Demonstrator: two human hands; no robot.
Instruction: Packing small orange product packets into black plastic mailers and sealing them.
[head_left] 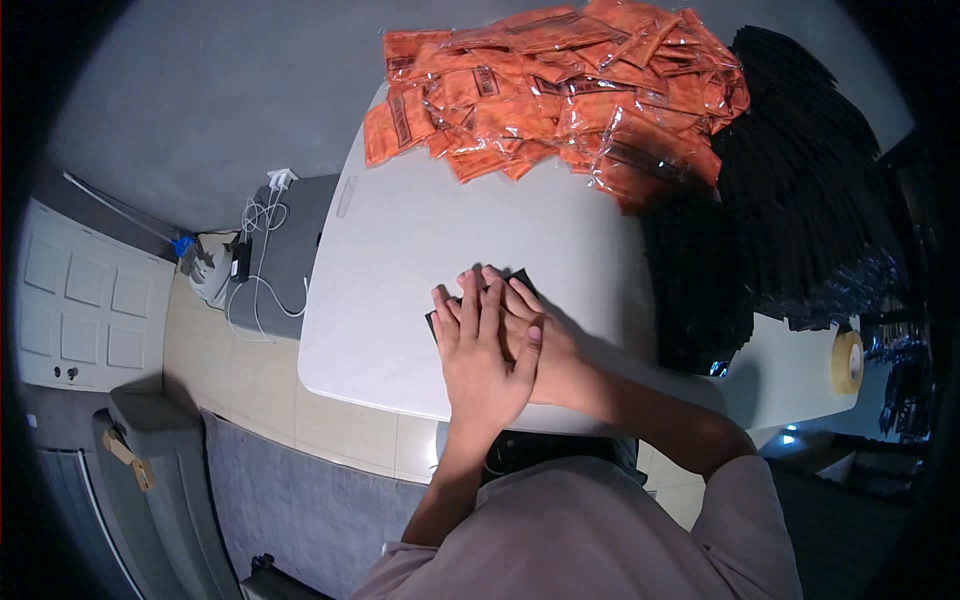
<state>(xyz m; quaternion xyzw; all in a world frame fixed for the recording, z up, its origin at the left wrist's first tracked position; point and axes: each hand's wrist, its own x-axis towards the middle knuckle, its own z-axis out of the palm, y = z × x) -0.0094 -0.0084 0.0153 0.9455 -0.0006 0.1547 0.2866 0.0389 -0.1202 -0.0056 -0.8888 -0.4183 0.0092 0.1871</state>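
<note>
My left hand lies flat across my right hand, its fingers stretched out and slightly apart. Both hands press down on a flat black piece on the white table, near its front edge. Only corners of the black piece show past the fingers; its kind is hidden beneath the palms. My right hand is partly covered by the left, but its fingertips show, extended and flat. Neither hand is wrapped around anything.
Clear bags of folded orange items heap at the table's far side. A dark stack and a large black pile stand at the right, near a tape roll. White cables and a grey sofa are left.
</note>
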